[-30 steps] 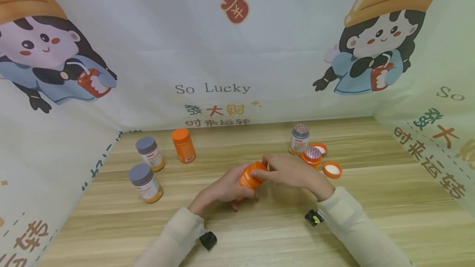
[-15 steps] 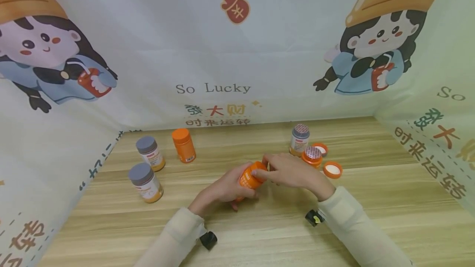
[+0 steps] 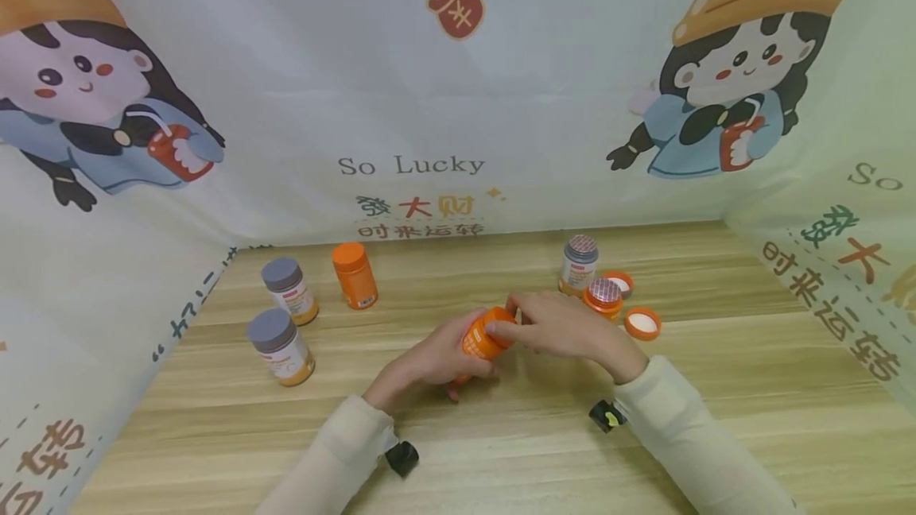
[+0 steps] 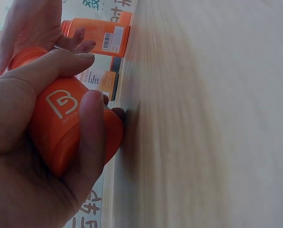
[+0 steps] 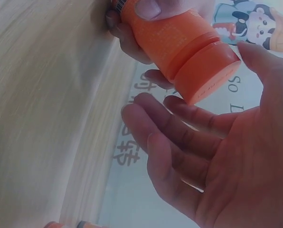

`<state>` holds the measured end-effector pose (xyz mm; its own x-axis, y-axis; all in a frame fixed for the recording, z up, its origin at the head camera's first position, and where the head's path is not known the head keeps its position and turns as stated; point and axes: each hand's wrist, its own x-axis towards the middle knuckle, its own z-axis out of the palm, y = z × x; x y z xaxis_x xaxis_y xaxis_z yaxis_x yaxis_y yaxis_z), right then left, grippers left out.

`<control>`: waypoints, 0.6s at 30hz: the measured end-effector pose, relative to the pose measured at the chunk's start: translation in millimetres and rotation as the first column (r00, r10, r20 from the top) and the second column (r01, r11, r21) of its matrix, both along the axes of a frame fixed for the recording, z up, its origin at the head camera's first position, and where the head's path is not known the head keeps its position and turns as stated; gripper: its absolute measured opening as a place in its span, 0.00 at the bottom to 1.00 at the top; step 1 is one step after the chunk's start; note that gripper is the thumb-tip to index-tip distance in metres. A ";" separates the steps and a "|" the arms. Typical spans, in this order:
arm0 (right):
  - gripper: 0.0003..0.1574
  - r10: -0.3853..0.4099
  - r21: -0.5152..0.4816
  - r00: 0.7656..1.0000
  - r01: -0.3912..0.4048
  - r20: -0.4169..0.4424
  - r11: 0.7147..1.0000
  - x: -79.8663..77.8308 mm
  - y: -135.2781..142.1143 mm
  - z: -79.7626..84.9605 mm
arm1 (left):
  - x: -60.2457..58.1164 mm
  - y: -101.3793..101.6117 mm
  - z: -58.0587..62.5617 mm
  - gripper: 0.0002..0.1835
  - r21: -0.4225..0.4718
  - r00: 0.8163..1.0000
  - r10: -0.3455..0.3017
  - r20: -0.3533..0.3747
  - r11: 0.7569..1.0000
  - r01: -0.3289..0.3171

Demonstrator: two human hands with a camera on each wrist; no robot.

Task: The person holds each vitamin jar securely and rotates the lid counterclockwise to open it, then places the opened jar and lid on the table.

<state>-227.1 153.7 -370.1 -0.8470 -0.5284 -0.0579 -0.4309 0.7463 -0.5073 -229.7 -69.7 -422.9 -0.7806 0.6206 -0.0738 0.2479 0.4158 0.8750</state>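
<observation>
My left hand (image 3: 447, 352) wraps round an orange bottle (image 4: 61, 123), which leans with its capped end up to the right. In the left wrist view the base of the bottle is close to the tabletop. The thumb and index fingertip of my right hand (image 3: 565, 326) pinch the orange cap (image 5: 208, 71) from opposite sides. The other right fingers (image 5: 174, 156) curl loosely below it. The cap sits on the bottle's neck, seen from its top face in the right wrist view.
Left of my hands stand two grey-lidded jars (image 3: 289, 292) (image 3: 281, 346) and a capped orange bottle (image 3: 355, 280). Behind my right hand are an uncapped grey-necked jar (image 3: 578, 265) and an uncapped orange bottle (image 3: 603, 295), both sealed with foil. Loose lids (image 3: 642, 324) lie beside them. A printed cloth (image 3: 558, 141) surrounds the table.
The head view has tilted slightly, so the scene sits a little higher. Both hands keep almost the same hold on the bottle and its cap.
</observation>
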 end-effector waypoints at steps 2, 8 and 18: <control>0.31 -0.005 0.005 1.000 0.005 -0.012 1.000 0.7 0.4 0.1 | 0.0 0.7 -0.2 0.28 -0.002 1.000 -0.001 0.002 1.000 0.001; 0.29 0.002 0.019 0.999 -0.001 -0.044 1.000 1.6 0.7 0.1 | 0.6 1.1 -1.0 0.28 -0.004 1.000 0.000 -0.005 1.000 0.000; 0.30 -0.002 0.030 0.999 0.003 -0.041 1.000 1.3 0.2 1.6 | 1.2 0.7 1.1 0.29 -0.003 1.000 0.010 0.005 1.000 -0.010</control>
<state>-225.8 153.9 -368.5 -0.8502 -0.5250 -0.0390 -0.4491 0.7621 -0.4663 -228.5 -69.0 -421.8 -0.7863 0.6127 -0.0794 0.2392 0.4205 0.8752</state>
